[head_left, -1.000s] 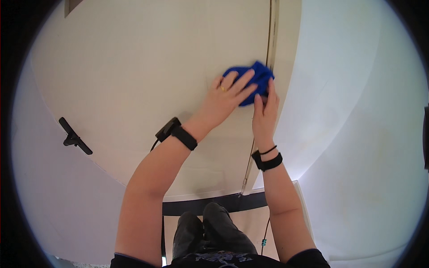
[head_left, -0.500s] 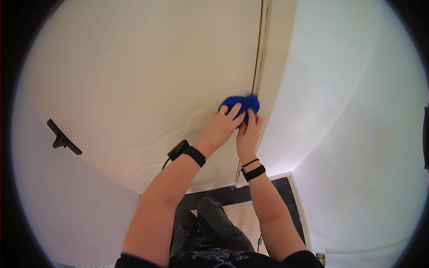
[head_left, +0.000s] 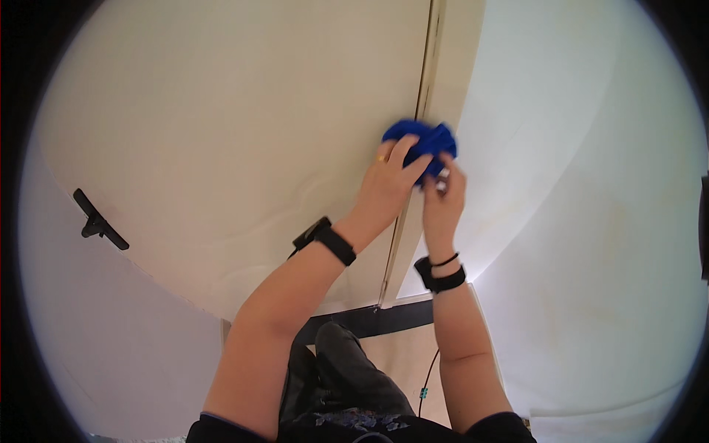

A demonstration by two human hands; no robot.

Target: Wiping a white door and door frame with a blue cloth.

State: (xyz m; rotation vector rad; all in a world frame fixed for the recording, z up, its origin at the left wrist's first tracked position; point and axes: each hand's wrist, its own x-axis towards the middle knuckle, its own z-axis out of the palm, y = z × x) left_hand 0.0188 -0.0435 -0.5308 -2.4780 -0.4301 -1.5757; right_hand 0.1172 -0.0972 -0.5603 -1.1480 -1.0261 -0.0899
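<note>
The left hand [head_left: 388, 181], fingers spread and half-bent, presses a soft, crumpled blue cloth [head_left: 434, 142] where the smooth cream door [head_left: 258, 96] meets its straight frame [head_left: 453, 52]; the right hand [head_left: 444, 203] curls at the cloth's lower edge, too blurred to tell whether it pinches. Apparently wiping; the next stroke likely calls for even pressure from 2 hands.

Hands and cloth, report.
Left hand spread on blue cloth. Right hand at cloth's lower right edge, grip blurred. Cloth spans door seam. Black handle far left, out of way.
</note>
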